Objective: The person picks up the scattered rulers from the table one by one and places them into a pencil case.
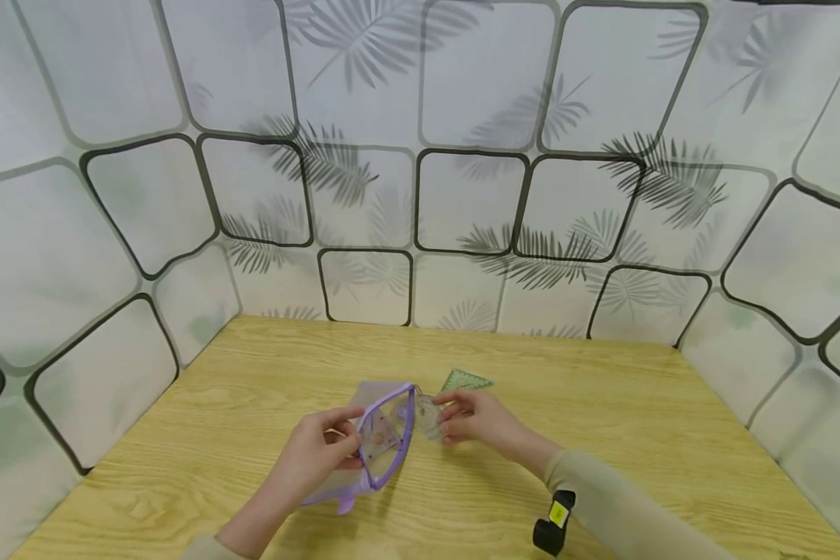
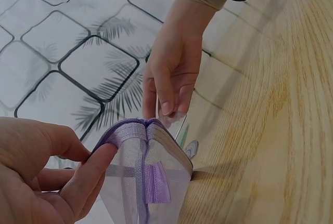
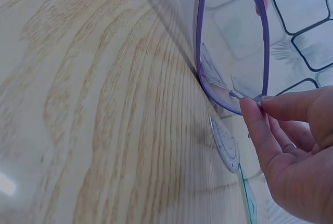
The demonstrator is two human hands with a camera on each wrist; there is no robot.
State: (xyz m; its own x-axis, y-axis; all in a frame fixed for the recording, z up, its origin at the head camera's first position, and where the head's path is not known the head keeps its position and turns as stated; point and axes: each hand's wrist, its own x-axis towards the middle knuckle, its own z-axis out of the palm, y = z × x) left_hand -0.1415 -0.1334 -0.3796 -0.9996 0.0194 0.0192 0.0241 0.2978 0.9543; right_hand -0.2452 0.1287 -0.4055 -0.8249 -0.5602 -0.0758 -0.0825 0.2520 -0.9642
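Observation:
My left hand [image 1: 318, 451] pinches the purple zipped rim of a see-through mesh pouch [image 1: 390, 474], holding its mouth open toward the right. Inside the pouch shows a clear set square [image 1: 380, 437]. At the mouth, my right hand [image 1: 481, 424] pinches a thin clear plastic piece [image 3: 245, 88] between thumb and fingertips; its full shape is hard to make out. Below those fingers, a clear rounded protractor [image 3: 225, 143] lies on the table. Just beyond it sits a green set square [image 1: 464, 379]. In the left wrist view, the pouch's purple tab [image 2: 157, 183] faces the camera.
Everything lies on a wood-grain table [image 1: 602, 412]. Patterned curtains [image 1: 472, 202] with squares and leaf prints close off the back and both sides. A black wrist strap with a yellow label [image 1: 557, 515] is worn on the right sleeve.

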